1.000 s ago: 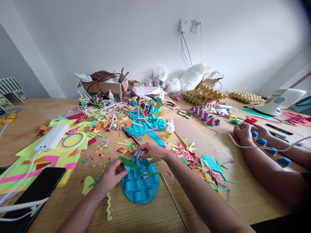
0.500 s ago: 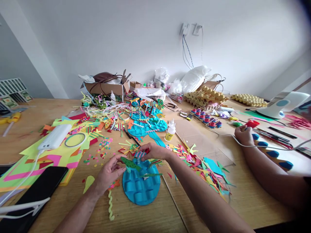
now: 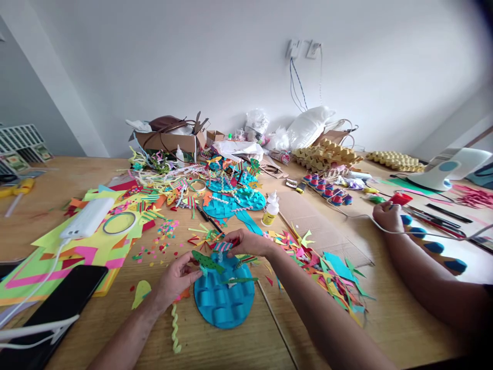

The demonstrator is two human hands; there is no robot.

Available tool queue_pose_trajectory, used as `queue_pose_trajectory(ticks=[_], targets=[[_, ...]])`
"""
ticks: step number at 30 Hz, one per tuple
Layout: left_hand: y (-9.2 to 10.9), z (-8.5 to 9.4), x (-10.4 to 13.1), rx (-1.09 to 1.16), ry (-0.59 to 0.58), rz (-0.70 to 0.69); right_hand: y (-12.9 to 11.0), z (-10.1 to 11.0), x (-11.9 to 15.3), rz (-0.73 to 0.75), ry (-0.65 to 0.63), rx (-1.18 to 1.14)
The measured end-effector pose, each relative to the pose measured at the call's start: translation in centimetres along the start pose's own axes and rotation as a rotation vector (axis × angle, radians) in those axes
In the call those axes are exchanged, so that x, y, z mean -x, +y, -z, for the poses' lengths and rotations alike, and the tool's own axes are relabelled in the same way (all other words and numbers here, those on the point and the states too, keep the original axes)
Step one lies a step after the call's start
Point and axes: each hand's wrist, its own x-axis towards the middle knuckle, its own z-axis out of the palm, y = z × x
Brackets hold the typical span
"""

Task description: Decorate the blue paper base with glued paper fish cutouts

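Observation:
A round blue paper disc (image 3: 224, 303) with raised paper loops lies on the table in front of me. My left hand (image 3: 181, 275) is at its upper left edge, with fingers and thumb pinched on a dotted green paper fish (image 3: 207, 261). At the far edge of the disc, my right hand (image 3: 241, 242) pinches a striped pink and blue paper fish (image 3: 222, 246) over a twisted strip. Another green paper piece (image 3: 241, 280) rests across the disc's middle, and a striped fish (image 3: 246, 258) stands at its right side.
Beyond the disc is a glue bottle (image 3: 270, 209). A thin stick (image 3: 275, 318) and paper scraps (image 3: 331, 277) lie to the right. Another person's hand (image 3: 387, 216) holds something red. On the left are a black phone (image 3: 57, 313) and a white power bank (image 3: 88, 218).
Both hands and the two fish stay almost in place. The whole view has shifted very slightly.

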Motion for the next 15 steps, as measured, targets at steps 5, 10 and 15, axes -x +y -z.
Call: queue_pose_trajectory(ticks=[5,10,15], targets=[[0.1,0.1,0.2,-0.047,0.053,-0.039,0.2,0.3,0.4,-0.020,0.018,-0.060],[0.1,0.1,0.2,-0.051,0.033,-0.062,0.6,0.5,0.9,-0.011,0.041,-0.114],[0.2,0.1,0.2,-0.049,0.019,-0.066,0.3,0.7,1.3,-0.003,0.066,-0.058]])
